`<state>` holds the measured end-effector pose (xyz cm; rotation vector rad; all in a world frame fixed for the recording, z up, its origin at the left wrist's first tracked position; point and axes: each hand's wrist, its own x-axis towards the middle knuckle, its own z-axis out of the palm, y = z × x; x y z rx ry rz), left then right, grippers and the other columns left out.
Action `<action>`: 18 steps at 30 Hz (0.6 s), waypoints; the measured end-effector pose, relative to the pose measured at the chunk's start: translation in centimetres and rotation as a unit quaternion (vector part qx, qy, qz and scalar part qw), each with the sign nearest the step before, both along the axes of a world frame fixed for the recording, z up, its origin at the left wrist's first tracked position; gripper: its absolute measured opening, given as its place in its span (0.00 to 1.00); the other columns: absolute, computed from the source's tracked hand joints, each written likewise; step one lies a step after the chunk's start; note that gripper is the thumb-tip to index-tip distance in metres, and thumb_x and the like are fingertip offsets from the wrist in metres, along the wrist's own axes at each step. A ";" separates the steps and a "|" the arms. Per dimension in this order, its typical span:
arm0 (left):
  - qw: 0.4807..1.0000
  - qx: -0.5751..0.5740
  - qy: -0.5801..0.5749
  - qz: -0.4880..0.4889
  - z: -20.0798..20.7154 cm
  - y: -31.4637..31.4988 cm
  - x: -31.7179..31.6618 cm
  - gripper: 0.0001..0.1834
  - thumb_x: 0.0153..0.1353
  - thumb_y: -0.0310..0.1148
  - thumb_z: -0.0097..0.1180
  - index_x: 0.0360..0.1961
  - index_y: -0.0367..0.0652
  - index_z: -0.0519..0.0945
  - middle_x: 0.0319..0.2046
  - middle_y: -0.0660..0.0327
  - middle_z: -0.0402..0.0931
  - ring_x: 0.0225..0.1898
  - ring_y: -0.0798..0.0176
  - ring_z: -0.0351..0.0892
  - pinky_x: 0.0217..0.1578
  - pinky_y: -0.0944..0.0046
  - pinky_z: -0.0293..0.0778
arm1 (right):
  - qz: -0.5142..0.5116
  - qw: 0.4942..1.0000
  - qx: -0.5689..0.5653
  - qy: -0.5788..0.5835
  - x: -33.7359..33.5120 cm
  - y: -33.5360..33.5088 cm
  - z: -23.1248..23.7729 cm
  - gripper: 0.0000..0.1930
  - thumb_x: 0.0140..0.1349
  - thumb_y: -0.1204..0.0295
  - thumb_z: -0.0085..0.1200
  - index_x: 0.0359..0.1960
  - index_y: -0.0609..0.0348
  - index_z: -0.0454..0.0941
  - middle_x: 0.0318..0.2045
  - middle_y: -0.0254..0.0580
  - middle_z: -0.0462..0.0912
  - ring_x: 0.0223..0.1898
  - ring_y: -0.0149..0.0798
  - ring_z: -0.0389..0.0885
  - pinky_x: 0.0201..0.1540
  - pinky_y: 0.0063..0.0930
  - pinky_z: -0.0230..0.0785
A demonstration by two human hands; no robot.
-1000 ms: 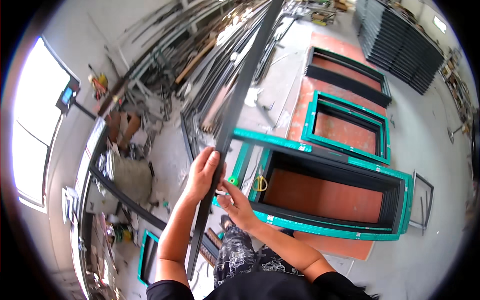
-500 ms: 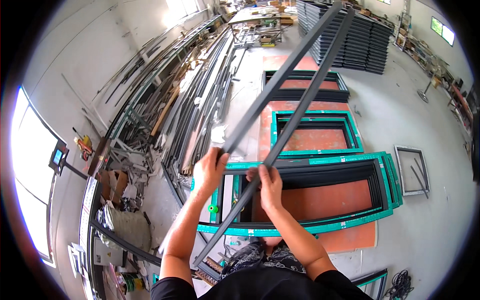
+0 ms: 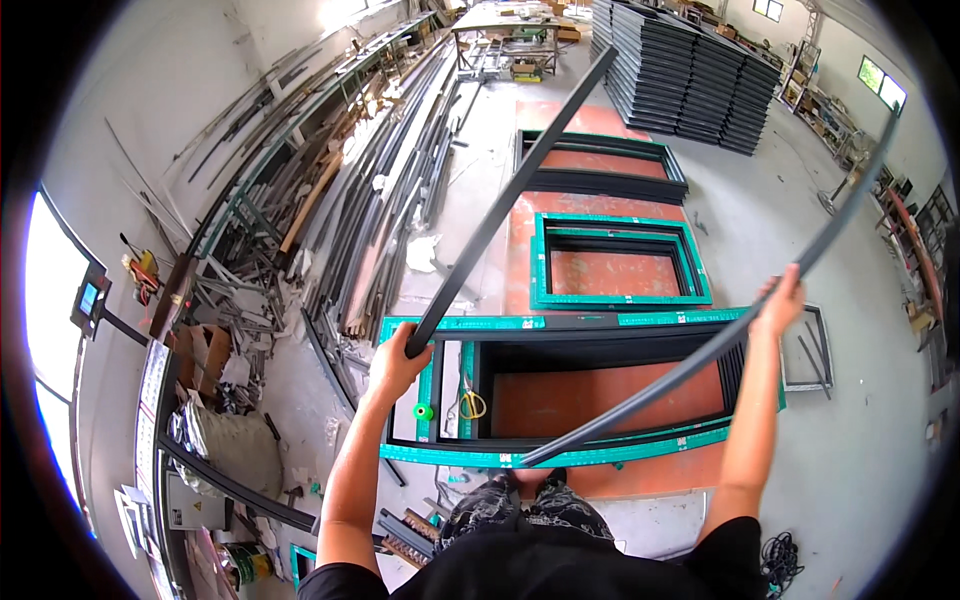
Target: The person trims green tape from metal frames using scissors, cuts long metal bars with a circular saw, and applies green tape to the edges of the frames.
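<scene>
My left hand [image 3: 398,364] is closed round the lower end of a long dark grey strip [image 3: 512,190], which slants up and away to the right. My right hand [image 3: 780,306] grips a second long dark strip [image 3: 690,368] partway along. That one curves from above the near frame edge up toward the far right. Below both hands lies a stack of large black frames [image 3: 640,455] edged with green tape. Yellow-handled scissors [image 3: 473,404] and a small green roll [image 3: 423,412] rest at its left end.
Smaller green-edged frames [image 3: 620,299] and black frames [image 3: 600,182] lie beyond on reddish boards. A tall stack of dark frames [image 3: 680,75] stands at the back. Long metal profiles [image 3: 390,190] crowd the left; a light rectangular frame [image 3: 806,386] is on the floor at right.
The two strips, close together before, are now spread widely apart. My right hand has moved far right with its strip; my left hand has shifted slightly left and down.
</scene>
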<state>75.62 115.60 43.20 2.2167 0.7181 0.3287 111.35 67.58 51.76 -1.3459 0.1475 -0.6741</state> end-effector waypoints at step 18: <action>0.935 0.024 0.180 -0.304 -14.9 -19.1 9.9 0.24 0.55 0.49 0.63 0.51 0.52 0.79 0.38 0.52 0.83 0.42 0.46 0.82 0.41 0.50 0.77 | -0.067 0.902 -0.354 0.238 -8.7 -23.9 -10.6 0.19 0.65 0.52 0.58 0.36 0.57 0.79 0.18 0.32 0.75 0.20 0.27 0.71 0.24 0.27 0.64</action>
